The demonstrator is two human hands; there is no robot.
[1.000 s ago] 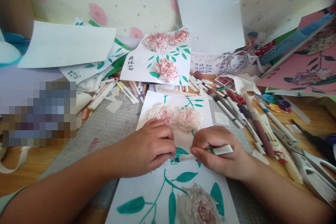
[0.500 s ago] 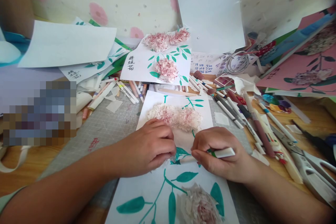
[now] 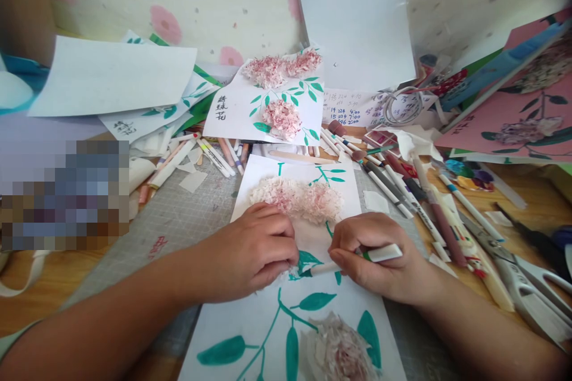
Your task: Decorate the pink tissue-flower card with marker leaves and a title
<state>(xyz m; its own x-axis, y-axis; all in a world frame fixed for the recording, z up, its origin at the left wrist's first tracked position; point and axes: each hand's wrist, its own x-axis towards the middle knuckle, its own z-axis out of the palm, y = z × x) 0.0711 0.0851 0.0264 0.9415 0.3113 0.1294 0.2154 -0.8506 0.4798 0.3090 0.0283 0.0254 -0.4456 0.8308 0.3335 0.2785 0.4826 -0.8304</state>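
Note:
My right hand (image 3: 379,256) is closed around a green marker (image 3: 386,253) with a white barrel. Its dark green tip meets a partly coloured leaf on the white sheet (image 3: 353,321). Just left of that tip, my left hand (image 3: 254,250) has its fingers curled and pinched over the frilled white edge of a paper flower (image 3: 286,277), most of which the hand hides. Two pinkish-white paper flowers (image 3: 319,202) lie above the hands on the same sheet. A larger paper flower (image 3: 342,348) sits at the bottom, among painted green leaves (image 3: 223,350).
A grey cutting mat (image 3: 179,220) lies beneath the sheet. Behind it stands a finished-looking flower picture (image 3: 227,125). Loose markers (image 3: 388,193), paper scraps (image 3: 194,181) and scissors (image 3: 513,277) crowd the right and back. A blank white sheet (image 3: 116,74) rests at the left.
The marker and my right hand have shifted slightly, and more of the marker tip now shows against the leaf. My left hand stays in about the same place.

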